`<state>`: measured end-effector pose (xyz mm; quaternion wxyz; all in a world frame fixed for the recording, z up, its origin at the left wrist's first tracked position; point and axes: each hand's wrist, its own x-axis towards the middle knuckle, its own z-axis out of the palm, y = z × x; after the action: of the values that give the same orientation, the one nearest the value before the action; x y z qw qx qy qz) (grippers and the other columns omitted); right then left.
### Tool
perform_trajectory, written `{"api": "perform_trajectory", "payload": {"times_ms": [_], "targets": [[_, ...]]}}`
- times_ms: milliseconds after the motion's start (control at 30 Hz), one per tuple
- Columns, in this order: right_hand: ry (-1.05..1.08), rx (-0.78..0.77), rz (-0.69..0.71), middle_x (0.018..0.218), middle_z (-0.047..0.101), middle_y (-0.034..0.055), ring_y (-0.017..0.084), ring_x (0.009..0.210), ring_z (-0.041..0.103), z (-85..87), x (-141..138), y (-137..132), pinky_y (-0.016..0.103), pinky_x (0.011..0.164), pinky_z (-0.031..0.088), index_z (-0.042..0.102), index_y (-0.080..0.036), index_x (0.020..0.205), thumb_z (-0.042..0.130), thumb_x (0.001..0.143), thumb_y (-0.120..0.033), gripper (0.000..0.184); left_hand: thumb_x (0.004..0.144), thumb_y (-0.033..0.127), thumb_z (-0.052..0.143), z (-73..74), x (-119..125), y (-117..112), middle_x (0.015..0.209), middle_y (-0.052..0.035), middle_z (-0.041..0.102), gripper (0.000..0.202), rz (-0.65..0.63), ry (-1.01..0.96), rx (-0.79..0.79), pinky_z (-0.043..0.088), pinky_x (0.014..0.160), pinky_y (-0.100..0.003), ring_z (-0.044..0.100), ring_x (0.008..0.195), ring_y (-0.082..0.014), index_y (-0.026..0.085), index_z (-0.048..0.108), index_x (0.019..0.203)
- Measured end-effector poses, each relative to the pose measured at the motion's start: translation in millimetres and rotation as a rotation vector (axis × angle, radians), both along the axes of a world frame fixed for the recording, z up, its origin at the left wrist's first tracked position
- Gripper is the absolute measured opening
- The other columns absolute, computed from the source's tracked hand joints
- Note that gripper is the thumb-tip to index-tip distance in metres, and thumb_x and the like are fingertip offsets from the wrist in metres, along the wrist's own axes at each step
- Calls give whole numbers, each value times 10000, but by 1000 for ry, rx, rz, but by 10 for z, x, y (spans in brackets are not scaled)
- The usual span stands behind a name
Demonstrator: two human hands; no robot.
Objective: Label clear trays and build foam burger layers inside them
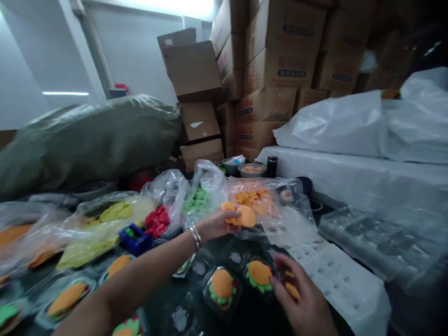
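Observation:
My left hand [219, 224] reaches across the table with a bracelet on the wrist and pinches a few orange bun-shaped pieces [241, 215] at the mouth of a clear bag of orange pieces [257, 198]. My right hand [301, 298] is low at the front, its fingers curled round another orange piece [292, 290]. Right beside it sits a toy burger [259, 275] with a green frill in a clear tray, and a second toy burger [221, 285] stands to the left of that.
Clear bags of green [198, 198], red [157, 221] and yellow [112, 212] pieces lie along the table. More filled trays [68, 298] sit at the left. A printed sheet [336, 275] and stacked clear trays [378, 242] are at the right. Cardboard boxes [276, 70] and a big green sack [87, 140] stand behind.

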<state>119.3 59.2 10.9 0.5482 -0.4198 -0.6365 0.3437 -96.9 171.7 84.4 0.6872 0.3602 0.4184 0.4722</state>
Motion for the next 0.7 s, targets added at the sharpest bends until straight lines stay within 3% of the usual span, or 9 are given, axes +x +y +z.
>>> {"api": "perform_trajectory", "payload": {"times_ms": [33, 100, 200, 367, 433, 500, 567, 600, 700], "targets": [[25, -27, -16, 1080, 670, 99, 257, 979, 646, 98, -123, 185, 360, 785, 572, 598, -226, 1131, 637, 807, -455, 398, 716, 118, 711, 43, -108, -227, 888, -77, 657, 277, -63, -8, 3, 522, 568, -243, 649, 751, -186, 118, 563, 949], [69, -72, 98, 1137, 650, 124, 259, 1040, 627, 289, -447, 396, 376, 839, 554, 564, -188, 1163, 617, 810, -484, 464, 656, 168, 781, 125, -344, -675, 869, -59, 655, 344, -170, -3, 12, 528, 573, -250, 651, 731, -181, 134, 565, 921], [29, -94, 358, 1068, 665, 118, 239, 940, 651, 426, -1007, 286, 355, 792, 559, 575, -173, 1092, 614, 802, -499, 438, 633, 233, 812, 154, -712, -1329, 831, -35, 648, 373, -164, 23, -4, 522, 596, -244, 643, 710, -156, 141, 579, 910], [-254, 92, 536, 834, 665, 60, 198, 713, 638, 161, -1745, -401, 307, 666, 536, 601, -206, 816, 596, 817, -402, 196, 588, 276, 822, -149, -1258, -2363, 799, -36, 644, 396, 143, -18, -189, 497, 596, -254, 623, 694, -153, 137, 594, 880], [-289, 27, 667, 806, 670, 46, 194, 674, 638, 46, -2002, -623, 296, 624, 533, 612, -216, 890, 615, 803, -404, 208, 554, 257, 827, -292, -1469, -2694, 778, -26, 626, 402, 258, -69, -228, 495, 578, -261, 617, 680, -159, 142, 577, 847], [-278, -119, 891, 826, 682, 46, 200, 707, 649, 6, -2278, -773, 291, 630, 538, 616, -214, 942, 614, 805, -426, 253, 527, 226, 822, -376, -1709, -2965, 787, -14, 610, 406, 372, -110, -226, 487, 554, -248, 613, 676, -159, 150, 554, 822], [-272, -240, 1081, 792, 673, 34, 193, 709, 636, 32, -2585, -845, 278, 621, 527, 629, -203, 890, 602, 813, -450, 260, 521, 206, 802, -387, -1989, -3210, 818, -6, 603, 406, 495, -103, -208, 475, 532, -228, 605, 670, -149, 157, 536, 823], [-272, -275, 1108, 763, 661, 25, 184, 690, 620, 55, -2752, -852, 270, 606, 513, 632, -197, 850, 602, 811, -460, 268, 527, 197, 789, -370, -2145, -3340, 837, -3, 601, 404, 556, -80, -196, 473, 528, -222, 601, 673, -144, 161, 532, 836], [-252, -311, 1018, 692, 621, 5, 159, 618, 568, 116, -3313, -787, 253, 538, 463, 619, -183, 780, 633, 769, -480, 298, 583, 189, 743, -286, -2623, -3803, 874, -8, 597, 371, 697, 34, -173, 470, 530, -208, 594, 696, -138, 167, 537, 890]]}}
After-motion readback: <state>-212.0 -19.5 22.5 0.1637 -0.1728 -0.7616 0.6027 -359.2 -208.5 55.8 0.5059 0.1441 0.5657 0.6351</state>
